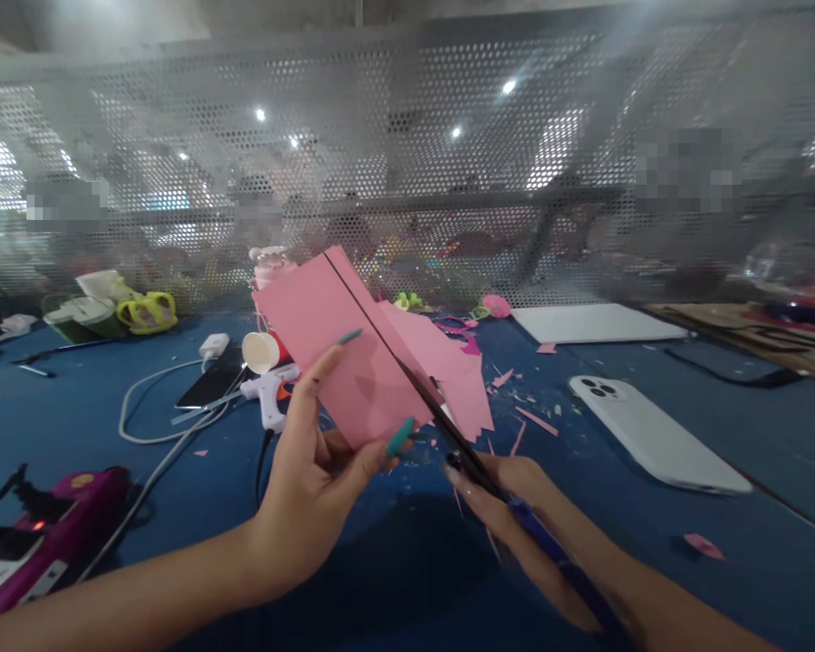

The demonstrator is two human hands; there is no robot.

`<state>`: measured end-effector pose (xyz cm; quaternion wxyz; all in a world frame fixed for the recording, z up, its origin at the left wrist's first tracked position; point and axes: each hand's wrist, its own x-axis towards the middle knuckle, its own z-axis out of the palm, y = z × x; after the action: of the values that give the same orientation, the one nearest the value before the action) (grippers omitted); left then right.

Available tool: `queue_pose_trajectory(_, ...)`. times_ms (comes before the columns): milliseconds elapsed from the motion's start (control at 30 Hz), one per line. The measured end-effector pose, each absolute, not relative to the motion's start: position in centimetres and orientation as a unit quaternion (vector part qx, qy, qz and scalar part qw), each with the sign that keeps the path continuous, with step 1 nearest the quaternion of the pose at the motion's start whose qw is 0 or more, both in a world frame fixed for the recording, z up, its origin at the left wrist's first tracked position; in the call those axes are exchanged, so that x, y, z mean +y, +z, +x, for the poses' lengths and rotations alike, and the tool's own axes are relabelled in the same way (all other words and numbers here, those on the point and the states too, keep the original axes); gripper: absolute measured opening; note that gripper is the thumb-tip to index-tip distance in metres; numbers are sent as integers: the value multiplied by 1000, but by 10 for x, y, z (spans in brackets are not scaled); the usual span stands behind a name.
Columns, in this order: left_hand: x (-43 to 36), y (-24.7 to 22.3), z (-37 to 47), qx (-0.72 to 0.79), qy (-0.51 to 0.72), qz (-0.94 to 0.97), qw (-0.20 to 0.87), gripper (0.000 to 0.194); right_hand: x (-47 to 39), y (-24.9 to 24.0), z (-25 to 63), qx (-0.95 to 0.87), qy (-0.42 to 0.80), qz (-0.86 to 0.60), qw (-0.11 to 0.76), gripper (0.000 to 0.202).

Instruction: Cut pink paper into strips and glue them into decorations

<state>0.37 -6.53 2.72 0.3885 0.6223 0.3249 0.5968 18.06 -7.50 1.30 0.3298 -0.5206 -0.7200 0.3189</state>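
My left hand point(316, 475) pinches a folded or layered piece of pink paper point(346, 349) at its lower edge and holds it up above the table. A dark line runs down the paper near its right side. In my right hand point(516, 507) is a pair of scissors point(472, 462) with dark blades and a blue handle. The blades lie along the paper's right side, at the dark line. Behind the held paper, more pink paper point(455, 371) with jagged edges rests on the table, with small pink scraps point(536, 421) to its right.
On the blue table point(210, 507) a white phone point(658, 435) lies at right, below a white sheet or pad point(598, 323). To the left are a glue gun point(270, 394), a black phone point(212, 378) with a white cable, and a purple power strip point(54, 534). A perforated metal screen point(407, 181) stands behind.
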Motion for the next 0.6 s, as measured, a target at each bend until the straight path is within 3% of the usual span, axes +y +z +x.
queue_pose_trajectory(600,-74,31,7,304,602,622,397,61,-75,6,179,-717,333,-504,348,38)
